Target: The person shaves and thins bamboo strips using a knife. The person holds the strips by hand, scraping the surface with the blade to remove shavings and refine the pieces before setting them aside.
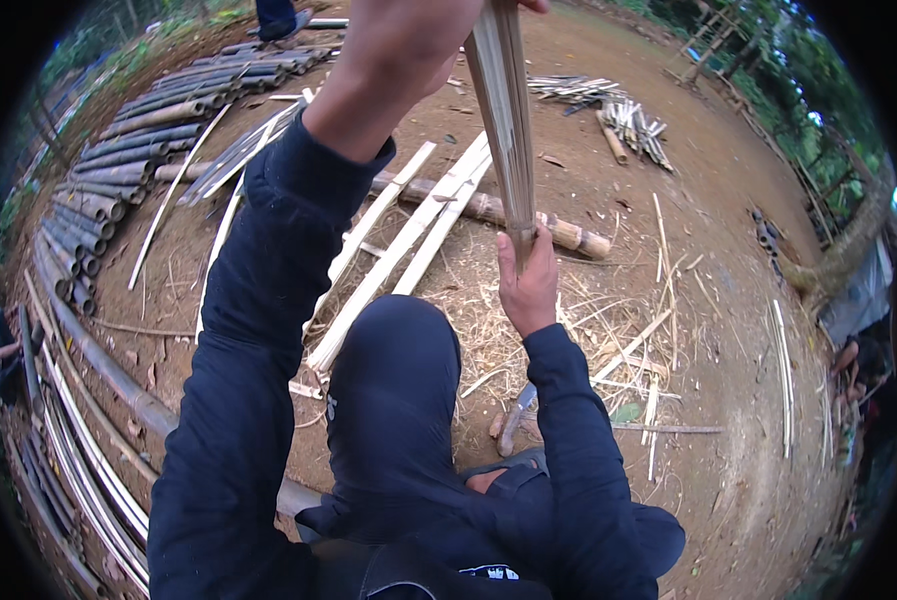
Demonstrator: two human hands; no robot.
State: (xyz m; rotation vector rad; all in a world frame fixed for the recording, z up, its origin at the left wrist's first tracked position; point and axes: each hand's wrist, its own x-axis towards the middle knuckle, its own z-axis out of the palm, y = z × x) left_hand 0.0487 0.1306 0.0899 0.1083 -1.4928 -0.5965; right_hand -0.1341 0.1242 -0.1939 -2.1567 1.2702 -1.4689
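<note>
A long bundle of split bamboo strips [508, 120] stands nearly upright in front of me, its top running out of view. My right hand [530, 285] is closed round its lower end, the thumb lying along the near face. Raised high, my left hand [413, 40] is cut off by the upper edge; a fingertip shows past the far side of the bundle, so it appears wrapped round it. By my foot, a knife [516, 418] lies on the ground among shavings.
Pale bamboo slats [398, 260] rest across a bamboo pole [488, 208] ahead. Shavings [588, 320] litter the dirt. Stacked dark bamboo poles [168, 130] line the left, and a pile of short strips [636, 130] lies far right. Other people sit at both edges.
</note>
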